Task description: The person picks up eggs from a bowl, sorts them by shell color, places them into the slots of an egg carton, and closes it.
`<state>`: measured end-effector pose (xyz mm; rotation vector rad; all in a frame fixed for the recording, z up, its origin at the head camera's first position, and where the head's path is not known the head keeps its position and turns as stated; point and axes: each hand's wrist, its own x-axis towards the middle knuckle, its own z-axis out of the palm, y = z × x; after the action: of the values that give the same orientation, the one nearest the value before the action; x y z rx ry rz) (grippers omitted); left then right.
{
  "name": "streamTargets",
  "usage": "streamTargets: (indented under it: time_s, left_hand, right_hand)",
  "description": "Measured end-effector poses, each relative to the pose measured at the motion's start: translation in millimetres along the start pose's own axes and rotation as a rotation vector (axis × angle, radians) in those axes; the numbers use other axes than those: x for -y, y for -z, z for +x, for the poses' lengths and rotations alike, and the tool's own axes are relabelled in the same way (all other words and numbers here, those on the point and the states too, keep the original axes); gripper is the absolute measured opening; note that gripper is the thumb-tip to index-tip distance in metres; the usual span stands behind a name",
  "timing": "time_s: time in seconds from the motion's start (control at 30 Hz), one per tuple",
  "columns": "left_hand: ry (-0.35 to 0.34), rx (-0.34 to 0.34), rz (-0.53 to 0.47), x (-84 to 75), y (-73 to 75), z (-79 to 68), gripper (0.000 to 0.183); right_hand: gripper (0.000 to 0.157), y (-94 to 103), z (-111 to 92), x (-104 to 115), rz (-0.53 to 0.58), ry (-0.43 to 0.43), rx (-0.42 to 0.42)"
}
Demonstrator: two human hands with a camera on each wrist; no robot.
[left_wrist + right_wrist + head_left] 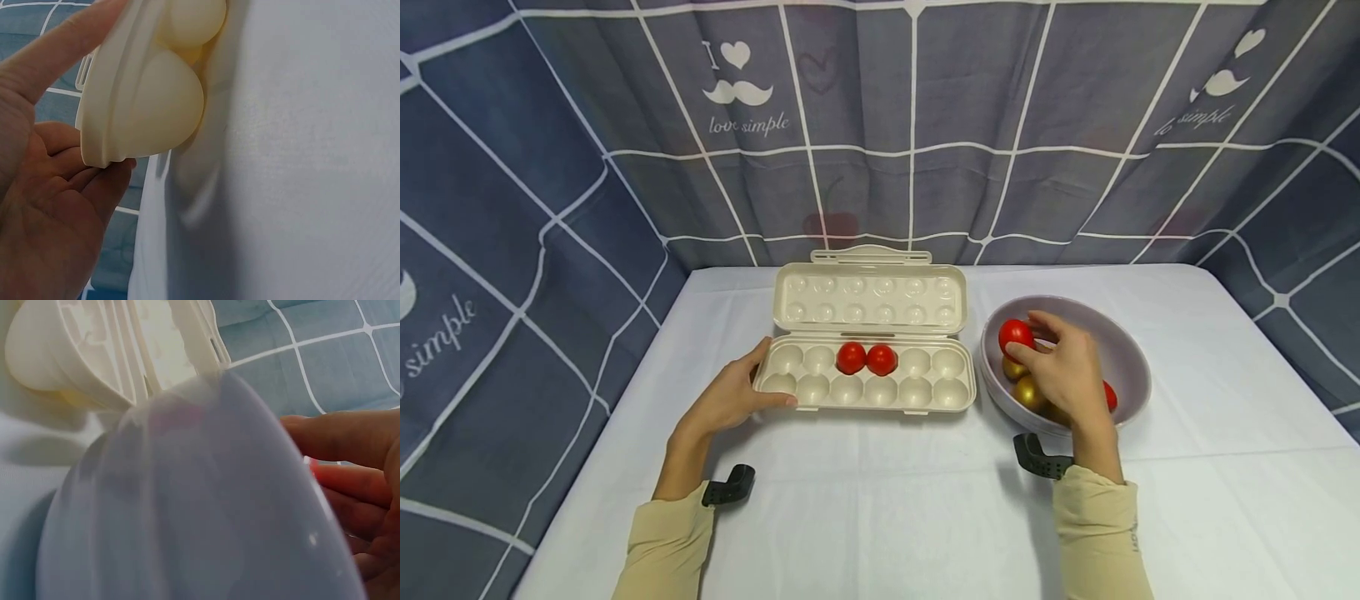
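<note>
A cream egg tray (865,400) lies with its lid (869,292) folded back. Two red balls (852,357) sit side by side in its back row of cups. My left hand (730,396) grips the tray's left end, thumb along the front edge; in the left wrist view, fingers (106,187) curl around that end under the rim. Over the lilac bowl (1131,358), my right hand (1067,367) pinches another red ball (1016,335) between thumb and fingers. In the right wrist view the bowl's wall (206,500) hides most of that ball.
Several gold balls (1028,393) and another red ball (1109,397) lie in the bowl, partly covered by my right hand. The bowl stands close by the tray's right end on a white cloth (850,517). A grey checked curtain (962,108) hangs behind and at both sides.
</note>
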<state>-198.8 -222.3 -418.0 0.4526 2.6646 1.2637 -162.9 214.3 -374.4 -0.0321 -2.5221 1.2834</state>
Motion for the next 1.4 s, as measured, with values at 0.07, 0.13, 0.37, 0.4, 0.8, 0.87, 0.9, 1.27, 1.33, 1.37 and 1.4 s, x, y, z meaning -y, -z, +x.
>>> streamTargets:
  time_s: [0.07, 0.13, 0.37, 0.4, 0.8, 0.87, 0.9, 1.27, 1.33, 1.37, 1.4]
  left_hand:
    - [0.001, -0.001, 0.004, -0.2, 0.1, 0.3, 0.114]
    - [-0.002, 0.001, 0.002, 0.0, 0.1, 0.8, 0.114]
    - [-0.014, 0.003, -0.008, 1.2, -0.1, 1.3, 0.113]
    - [-0.013, 0.004, -0.009, 1.2, -0.2, 1.2, 0.113]
    - [-0.018, 0.007, -0.02, -0.9, 0.1, 1.6, 0.112]
    - [-0.016, 0.008, -0.018, -1.1, -0.1, 1.4, 0.112]
    - [-0.015, 0.008, -0.018, -1.2, -0.2, 1.3, 0.112]
    - [0.001, 0.011, -0.014, -1.6, -0.5, -0.1, 0.112]
    - [-0.004, 0.011, -0.012, -1.7, -0.3, 0.4, 0.111]
    - [-0.007, 0.01, -0.014, -1.7, -0.3, 0.6, 0.111]
    - [-0.011, 0.01, -0.015, -1.7, -0.2, 0.8, 0.11]
  right_hand:
    - [0.049, -1.4, 0.5, 0.9, 0.016, 0.002, 0.0]
    - [0.049, -2.6, 0.6, 2.1, 0.027, 0.002, -0.001]
    - [0.052, -9.2, 1.0, 8.0, 0.095, -0.002, -0.021]
    - [0.053, -10.5, 1.1, 8.7, 0.106, 0.001, -0.028]
    - [0.054, -26.6, 1.2, 19.6, 0.245, 0.065, -0.078]
    - [0.055, -30.5, 1.3, 20.8, 0.261, 0.072, -0.08]
    - [0.055, -32.4, 1.2, 21.5, 0.275, 0.073, -0.081]
    - [0.054, -55.6, -0.6, 31.8, 0.352, 0.09, -0.01]
    - [0.053, -57.6, -1.6, 34.0, 0.354, 0.089, -0.005]
    - [0.053, -58.5, -1.7, 34.6, 0.358, 0.087, -0.005]
    - [0.053, -59.1, -2.0, 35.5, 0.363, 0.084, -0.003]
